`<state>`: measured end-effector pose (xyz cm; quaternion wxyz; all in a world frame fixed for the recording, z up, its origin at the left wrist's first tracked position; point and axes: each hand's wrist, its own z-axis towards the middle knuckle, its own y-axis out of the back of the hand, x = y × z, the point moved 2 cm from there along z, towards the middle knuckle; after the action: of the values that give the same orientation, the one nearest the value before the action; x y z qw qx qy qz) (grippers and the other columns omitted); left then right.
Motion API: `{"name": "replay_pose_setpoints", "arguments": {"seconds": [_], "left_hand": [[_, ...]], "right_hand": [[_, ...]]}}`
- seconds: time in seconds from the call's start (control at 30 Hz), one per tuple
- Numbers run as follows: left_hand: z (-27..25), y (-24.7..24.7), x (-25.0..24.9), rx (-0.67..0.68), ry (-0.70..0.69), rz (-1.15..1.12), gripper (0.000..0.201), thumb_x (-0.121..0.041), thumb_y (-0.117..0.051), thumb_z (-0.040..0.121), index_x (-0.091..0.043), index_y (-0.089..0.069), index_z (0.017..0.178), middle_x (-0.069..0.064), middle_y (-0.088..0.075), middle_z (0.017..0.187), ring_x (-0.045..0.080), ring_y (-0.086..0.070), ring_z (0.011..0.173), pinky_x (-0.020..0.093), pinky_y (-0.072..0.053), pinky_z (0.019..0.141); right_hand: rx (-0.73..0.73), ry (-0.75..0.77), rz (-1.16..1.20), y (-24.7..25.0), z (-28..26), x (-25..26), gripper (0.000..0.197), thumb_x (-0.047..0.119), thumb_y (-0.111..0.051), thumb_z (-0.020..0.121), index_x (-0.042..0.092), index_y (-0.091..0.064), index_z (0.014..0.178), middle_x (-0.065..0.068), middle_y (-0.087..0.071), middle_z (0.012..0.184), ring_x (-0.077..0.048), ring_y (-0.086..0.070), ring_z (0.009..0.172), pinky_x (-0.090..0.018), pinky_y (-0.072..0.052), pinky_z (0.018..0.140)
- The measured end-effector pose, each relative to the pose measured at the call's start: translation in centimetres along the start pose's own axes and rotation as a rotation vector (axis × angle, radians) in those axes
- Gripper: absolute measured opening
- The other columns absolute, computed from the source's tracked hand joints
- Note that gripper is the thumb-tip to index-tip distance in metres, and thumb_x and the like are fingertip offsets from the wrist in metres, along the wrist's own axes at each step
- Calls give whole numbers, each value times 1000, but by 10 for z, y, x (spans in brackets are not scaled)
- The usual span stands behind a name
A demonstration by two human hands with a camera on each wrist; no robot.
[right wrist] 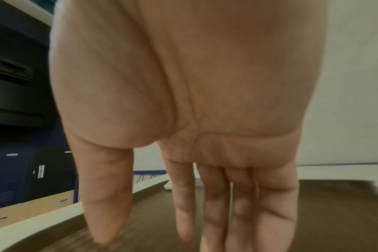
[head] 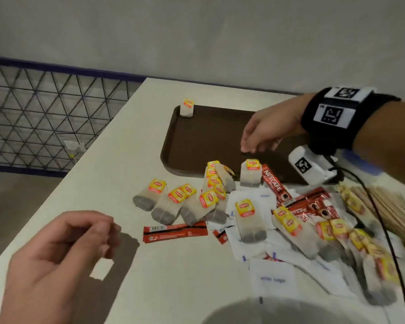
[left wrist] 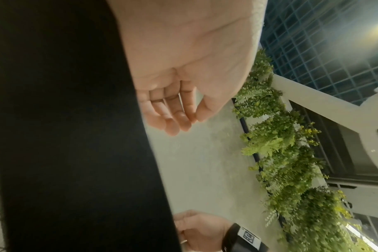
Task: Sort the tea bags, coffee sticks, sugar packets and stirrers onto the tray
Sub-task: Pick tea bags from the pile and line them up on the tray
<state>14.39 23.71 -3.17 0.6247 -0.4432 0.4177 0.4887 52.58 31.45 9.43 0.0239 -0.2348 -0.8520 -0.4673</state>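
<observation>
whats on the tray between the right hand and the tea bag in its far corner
Nothing: in the head view the brown tray is bare between the right hand hovering over it and the lone tea bag at its far left corner.

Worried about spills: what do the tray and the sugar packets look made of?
The tray looks like hard plastic: dark brown, matte, moulded with a raised rim and rounded corners. The sugar packets look like white paper: flat, creased, with blue print.
</observation>
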Motion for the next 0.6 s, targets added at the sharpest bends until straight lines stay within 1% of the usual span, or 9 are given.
{"name": "replay_pose_setpoints", "arguments": {"seconds": [0.03,0.07,0.1,0.17,0.27,0.37,0.47,0.53,0.6], "left_hand": [[-2,-2,0,-43,26,-5,23,-32,-71,88,-9,-70,84,15,-69,81,14,-65,63,15,-53,59],[-7,-9,-6,-71,44,16,14,-20,-65,92,-8,-69,85,16,-70,85,11,-65,64,13,-53,59],[-9,-17,-10,-75,48,-5,13,-18,-64,91,-8,-68,85,15,-69,85,11,-65,64,13,-54,59],[-17,-35,-22,-46,41,-92,20,-28,-68,78,-9,-69,81,14,-67,81,18,-64,65,17,-55,61],[-33,-64,-31,-19,62,-144,19,-33,-71,70,-15,-72,75,9,-67,73,23,-63,66,25,-55,63],[-45,-86,-28,30,75,-155,10,-17,-67,82,-16,-73,74,11,-66,71,24,-64,65,26,-55,61],[-50,-93,-26,48,73,-108,16,-4,-62,91,-10,-71,79,15,-65,73,28,-63,64,33,-56,63],[-49,-92,-26,52,67,-108,16,-2,-60,93,-7,-70,82,16,-65,75,29,-62,65,38,-54,65],[-47,-89,-25,52,87,-133,22,-1,-58,95,-9,-70,79,15,-64,74,30,-60,65,38,-51,66]], "right_hand": [[-23,-1,-21,-9,-4,-3,28,35,-70,94,15,-72,114,-6,-71,108,-22,-62,99,-35,-52,83],[-50,3,-32,-17,-9,-6,28,37,-69,94,17,-73,113,-6,-71,113,-23,-63,104,-35,-52,87],[-71,11,-32,-23,-10,-6,27,38,-69,94,18,-73,112,-7,-71,116,-26,-64,110,-37,-53,92],[-119,55,-16,-32,-17,-5,18,32,-71,93,19,-75,105,-8,-72,114,-29,-65,113,-43,-55,98],[-230,169,-26,-39,-35,-2,5,20,-72,90,18,-75,94,-1,-73,103,-24,-66,105,-43,-56,94],[-328,287,-7,-41,-59,0,4,17,-72,92,18,-74,95,4,-71,101,-17,-64,101,-33,-54,87],[-414,406,64,-42,-86,2,2,20,-72,94,21,-74,93,5,-72,93,-12,-66,87,-37,-59,79],[-387,476,125,-47,-105,4,2,21,-74,93,23,-74,93,5,-74,86,-8,-65,77,-31,-57,69],[-267,527,125,-54,-118,7,4,20,-76,91,23,-75,94,4,-75,84,-12,-68,77,-31,-55,70]]}}
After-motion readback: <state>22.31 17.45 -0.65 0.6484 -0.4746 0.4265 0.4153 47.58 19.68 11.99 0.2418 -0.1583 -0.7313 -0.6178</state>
